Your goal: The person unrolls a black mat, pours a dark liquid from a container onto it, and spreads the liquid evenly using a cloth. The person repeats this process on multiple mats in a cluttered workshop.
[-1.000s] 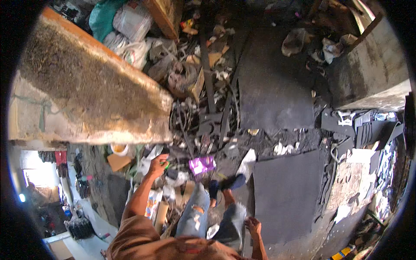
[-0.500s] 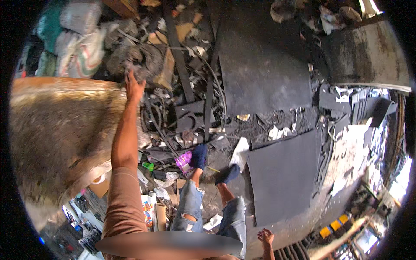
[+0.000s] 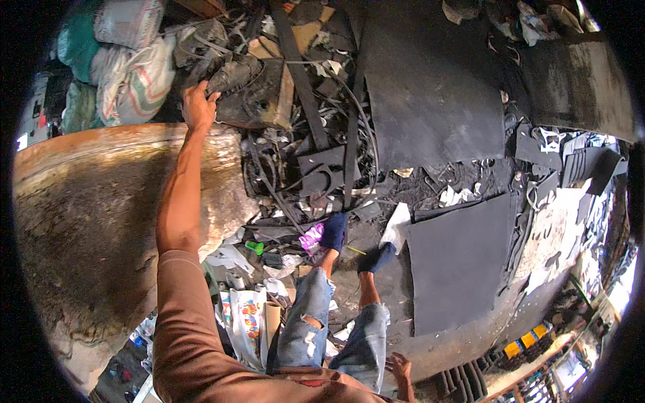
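My left hand (image 3: pixel 200 107) reaches to the far left, past the end of a big worn block with a brown top edge. Its fingers are curled at a dark, ridged, sole-like piece (image 3: pixel 234 74) in a scrap heap; the fingertips partly hide what they grip. By my right knee at the lower edge, my right hand (image 3: pixel 400 366) hangs low with its fingers loosely apart and nothing visible in it. A flat black sheet (image 3: pixel 457 262) lies on the floor to the right of my feet.
The big worn block (image 3: pixel 121 201) fills the left side. Stuffed sacks (image 3: pixel 138 77) stand behind it. A larger black sheet (image 3: pixel 433 87) lies at the far middle. Strips and scraps (image 3: pixel 322 161) litter the floor around my socked feet (image 3: pixel 334 232). Yellow-and-black items (image 3: pixel 526 341) sit at the lower right.
My left hand has moved slightly left and its spread fingers have curled at the dark piece. The view has shifted, and my right hand sits closer to my leg.
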{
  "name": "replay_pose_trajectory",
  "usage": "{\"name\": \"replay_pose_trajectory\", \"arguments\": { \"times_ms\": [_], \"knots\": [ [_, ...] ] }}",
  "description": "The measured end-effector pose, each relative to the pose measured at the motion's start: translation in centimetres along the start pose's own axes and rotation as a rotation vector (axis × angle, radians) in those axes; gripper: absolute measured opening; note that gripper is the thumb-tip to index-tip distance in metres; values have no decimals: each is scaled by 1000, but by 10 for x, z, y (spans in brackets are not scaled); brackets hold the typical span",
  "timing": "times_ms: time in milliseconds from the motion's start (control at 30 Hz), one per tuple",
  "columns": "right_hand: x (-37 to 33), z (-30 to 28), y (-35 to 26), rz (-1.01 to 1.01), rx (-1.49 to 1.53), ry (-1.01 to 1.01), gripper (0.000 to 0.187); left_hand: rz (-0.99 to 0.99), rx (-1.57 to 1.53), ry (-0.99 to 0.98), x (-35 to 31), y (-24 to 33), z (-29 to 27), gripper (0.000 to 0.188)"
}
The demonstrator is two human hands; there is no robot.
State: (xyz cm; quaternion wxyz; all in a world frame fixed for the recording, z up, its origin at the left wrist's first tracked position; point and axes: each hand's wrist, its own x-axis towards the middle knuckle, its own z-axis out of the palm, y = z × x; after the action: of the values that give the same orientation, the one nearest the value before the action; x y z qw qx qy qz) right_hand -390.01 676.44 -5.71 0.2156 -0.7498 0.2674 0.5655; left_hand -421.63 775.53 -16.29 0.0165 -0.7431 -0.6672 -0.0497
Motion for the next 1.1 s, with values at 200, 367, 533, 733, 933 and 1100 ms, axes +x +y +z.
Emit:
{"name": "replay_pose_trajectory", "arguments": {
  "times_ms": [200, 367, 533, 733, 933, 1100],
  "knots": [
    [17, -2, -90, -227, -88, 32, 35, -141, -599, -71, 7, -12, -156, 53],
    [78, 37, -173, -561, -114, -104, 37, -378, -1507, -329, -36, -21, -195, 34],
    [29, 159, -330, -632, 210, -232, 41, 72, -1233, -460, -142, 52, -143, 35],
    [-58, 222, -417, -20, 1000, -1021, 109, -625, -2071, -1111, -348, 210, -109, 35],
    [-40, 82, -413, -418, 1446, -706, 70, -89, -1563, -1673, -400, 342, -151, 38],
    [-56, -9, -424, -538, 1523, -611, 68, 13, -1154, -1485, -355, 381, -139, 34]
  ]
}}
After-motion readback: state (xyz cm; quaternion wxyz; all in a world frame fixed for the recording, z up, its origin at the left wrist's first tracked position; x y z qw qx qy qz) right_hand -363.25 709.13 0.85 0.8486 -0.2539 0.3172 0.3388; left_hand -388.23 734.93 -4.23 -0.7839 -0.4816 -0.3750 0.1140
